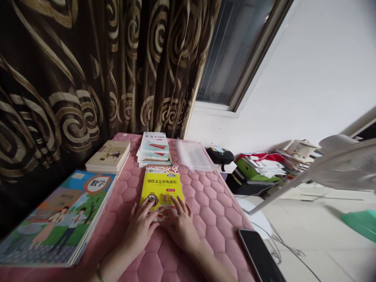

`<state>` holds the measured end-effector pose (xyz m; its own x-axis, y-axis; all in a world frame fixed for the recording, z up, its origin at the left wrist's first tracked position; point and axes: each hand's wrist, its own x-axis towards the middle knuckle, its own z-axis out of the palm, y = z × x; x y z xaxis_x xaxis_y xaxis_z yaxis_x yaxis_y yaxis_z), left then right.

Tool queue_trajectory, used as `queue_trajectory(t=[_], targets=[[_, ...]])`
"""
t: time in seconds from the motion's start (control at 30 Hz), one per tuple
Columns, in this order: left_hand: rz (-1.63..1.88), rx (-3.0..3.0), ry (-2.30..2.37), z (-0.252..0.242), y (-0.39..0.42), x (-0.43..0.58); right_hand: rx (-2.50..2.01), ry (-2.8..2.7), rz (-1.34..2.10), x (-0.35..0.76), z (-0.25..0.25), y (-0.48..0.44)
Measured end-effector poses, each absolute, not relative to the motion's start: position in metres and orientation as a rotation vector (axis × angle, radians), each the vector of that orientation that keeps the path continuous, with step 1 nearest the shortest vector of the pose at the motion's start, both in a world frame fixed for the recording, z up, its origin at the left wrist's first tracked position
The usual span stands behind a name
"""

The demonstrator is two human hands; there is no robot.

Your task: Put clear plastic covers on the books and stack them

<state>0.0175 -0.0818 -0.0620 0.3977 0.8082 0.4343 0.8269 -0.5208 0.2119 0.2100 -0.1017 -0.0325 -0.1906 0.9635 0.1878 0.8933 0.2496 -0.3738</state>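
A yellow paperback book point(161, 183) with a red-and-white patterned border lies face up on the pink quilted cover point(205, 211). My left hand point(143, 221) rests at its lower left, fingers apart, fingertips on the cover. My right hand point(179, 221) lies at the lower right in the same way, fingers spread over the book's near edge. Both thumbs point inward at the bottom of the book. Just behind it is a stack of white booklets point(154, 144). Whether any finger reaches under the book is hidden.
At the left are stacked maths textbooks point(67, 211) and beige books point(108, 154). Clear plastic sleeves point(195, 154) lie at the back right. A phone point(260, 254) sits at the right edge. Beyond stand a fan point(337, 164), a black case point(219, 156) and piled papers point(264, 164). Curtains point(117, 70) hang behind.
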Motion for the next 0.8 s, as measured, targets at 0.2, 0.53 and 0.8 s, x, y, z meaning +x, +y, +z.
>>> queue_trajectory(t=[0.2,0.53,0.8], targets=[[-0.877,-2.583,-1.548,-0.065,-0.082,0.016,-1.671,-2.107,0.224,0.207,-0.034,-0.1],[-0.952,-2.542,-1.543,-0.064,-0.08,-0.02,-1.841,-2.013,0.254,0.242,-0.033,-0.107],[-1.061,-2.507,-1.518,-0.077,-0.076,-0.045,-1.774,-1.97,0.414,0.272,-0.034,-0.113]])
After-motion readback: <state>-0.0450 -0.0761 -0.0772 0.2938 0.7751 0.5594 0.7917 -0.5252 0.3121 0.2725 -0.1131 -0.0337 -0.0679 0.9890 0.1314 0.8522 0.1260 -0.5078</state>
